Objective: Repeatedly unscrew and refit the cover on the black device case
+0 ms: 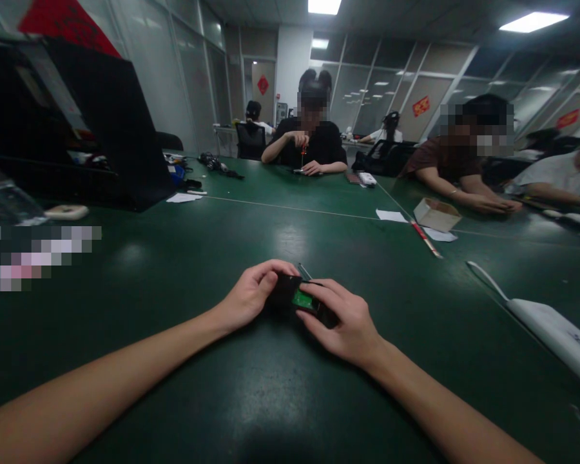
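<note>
Just above the green tabletop, my two hands meet at a small black device. My left hand (pixel 251 295) is closed around a flat black plastic piece (pixel 286 288), its thumb on the near side. My right hand (pixel 348 319) grips a black case with a green circuit board (pixel 303 299) showing between the thumb and index finger. The black piece and the case lie edge to edge; whether they are joined I cannot tell. Behind the fingers a thin metallic rod (pixel 303 270) sticks out, its lower end hidden.
A white power strip-like block (pixel 551 328) with a cable lies at right. Beyond are an open cardboard box (pixel 436 214), a red stick (pixel 425 238) and paper slips (pixel 391 216). A large black box (pixel 106 129) stands at left. A person opposite holds a screwdriver (pixel 303 153).
</note>
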Demonstrator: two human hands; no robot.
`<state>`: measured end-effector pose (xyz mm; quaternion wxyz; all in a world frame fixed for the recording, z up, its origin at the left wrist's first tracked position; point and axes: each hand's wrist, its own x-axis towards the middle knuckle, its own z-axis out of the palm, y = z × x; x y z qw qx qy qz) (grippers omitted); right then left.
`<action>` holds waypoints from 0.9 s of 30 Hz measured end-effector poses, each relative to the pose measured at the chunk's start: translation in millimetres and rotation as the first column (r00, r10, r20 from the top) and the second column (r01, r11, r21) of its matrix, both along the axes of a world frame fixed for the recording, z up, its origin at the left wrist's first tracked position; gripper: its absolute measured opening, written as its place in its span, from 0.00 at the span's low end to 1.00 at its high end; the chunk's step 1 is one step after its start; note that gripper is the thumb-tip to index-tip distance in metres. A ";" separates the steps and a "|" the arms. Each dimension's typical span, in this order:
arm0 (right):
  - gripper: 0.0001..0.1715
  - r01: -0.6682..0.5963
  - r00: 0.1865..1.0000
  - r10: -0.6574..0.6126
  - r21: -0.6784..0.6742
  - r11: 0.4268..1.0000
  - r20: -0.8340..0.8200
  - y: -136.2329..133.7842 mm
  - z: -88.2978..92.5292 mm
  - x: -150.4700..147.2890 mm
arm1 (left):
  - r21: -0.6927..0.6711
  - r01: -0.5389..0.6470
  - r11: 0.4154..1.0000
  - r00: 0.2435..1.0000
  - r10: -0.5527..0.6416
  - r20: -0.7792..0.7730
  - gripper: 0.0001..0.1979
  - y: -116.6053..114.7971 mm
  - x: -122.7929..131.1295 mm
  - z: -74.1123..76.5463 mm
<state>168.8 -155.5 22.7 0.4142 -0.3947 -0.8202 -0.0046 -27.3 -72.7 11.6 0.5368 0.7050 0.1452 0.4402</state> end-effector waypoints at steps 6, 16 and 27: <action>0.24 0.017 0.999 -0.016 -0.011 1.000 0.035 1.5 -2.8 2.9 | 0.001 -0.078 0.997 0.991 0.077 -0.111 0.22 -4.3 -0.6 -2.6; 0.37 -0.024 0.994 0.010 0.120 0.993 0.111 1.6 -8.3 5.8 | 0.059 -0.217 0.974 0.967 0.223 -0.122 0.23 -14.5 5.6 -3.8; 0.30 0.203 0.971 -0.194 0.053 0.978 -0.138 5.5 -3.3 10.1 | -0.657 0.274 0.702 0.960 -0.160 0.229 0.23 -10.9 7.7 -1.7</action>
